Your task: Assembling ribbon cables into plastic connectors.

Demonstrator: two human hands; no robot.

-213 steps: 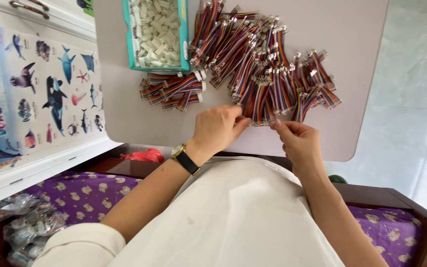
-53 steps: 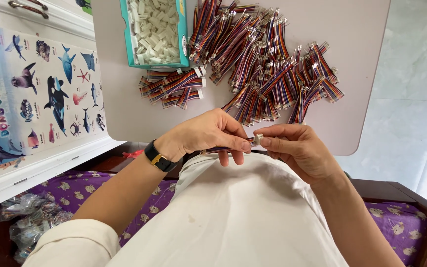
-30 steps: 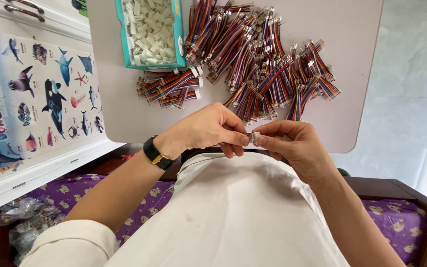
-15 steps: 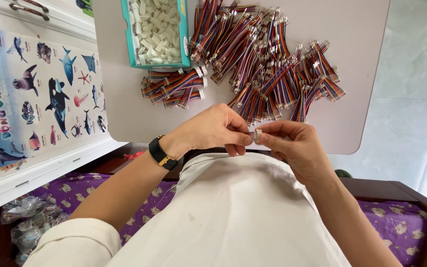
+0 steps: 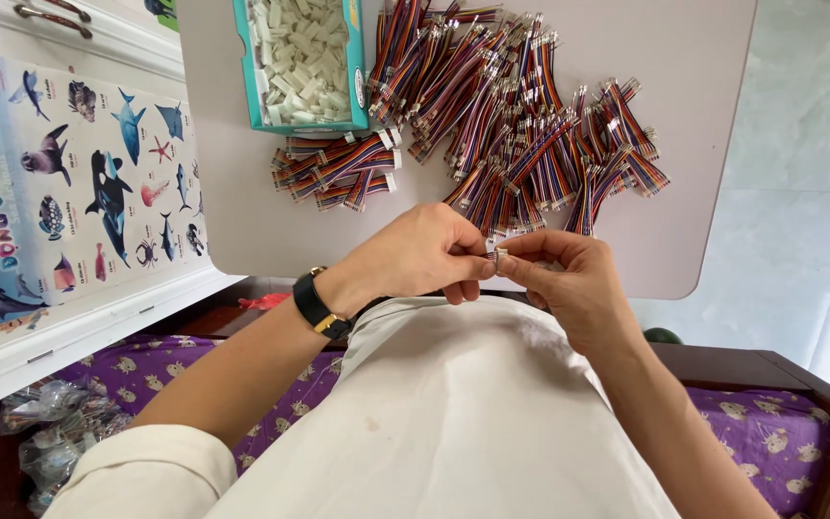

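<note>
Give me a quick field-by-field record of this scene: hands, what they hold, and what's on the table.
left hand: pinching a small connector piece
right hand: fingertips meet the same piece
wire bundles: multicoloured, heaped on the table
tray: teal-edged, holds white connectors
poster: sea animals, left of the table
wrist: black watch on left

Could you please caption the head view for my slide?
Both hands, left hand and right hand, pinch a small connector beside piled multicoloured wire bundles.

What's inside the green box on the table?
The green box is full of small white plastic pieces, piled loosely. Its bottom and whatever lies deeper are hidden under them, and the far end is cut off.
</note>
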